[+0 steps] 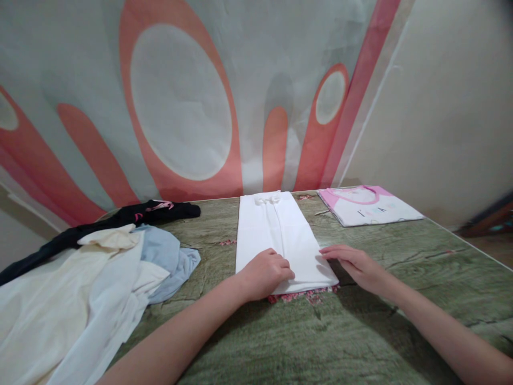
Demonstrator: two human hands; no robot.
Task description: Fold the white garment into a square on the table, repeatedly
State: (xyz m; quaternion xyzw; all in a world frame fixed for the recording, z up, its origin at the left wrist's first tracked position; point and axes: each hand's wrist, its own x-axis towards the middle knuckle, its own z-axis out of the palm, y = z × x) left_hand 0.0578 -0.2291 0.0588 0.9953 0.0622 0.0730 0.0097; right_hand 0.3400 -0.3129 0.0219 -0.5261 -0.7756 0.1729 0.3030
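A folded white garment [276, 235] lies flat as a long rectangle in the middle of the table, with a small tied bow at its far end and a seam or crease running down it. My left hand [266, 275] rests at its near left part, fingers curled in and pressed together on the cloth. The thumb of that hand is hidden. At the garment's right edge, near the front corner, my right hand [356, 264] has its fingers stretched out, the tips touching or just beside the cloth.
On the left lies a loose heap of cream and white clothes [68, 310], with a light blue piece [168, 262] and a black garment [132, 216] behind. A folded pink and white shirt [372, 206] lies at the back right. The green wood-patterned tabletop [340, 337] meets a printed backdrop [256, 80].
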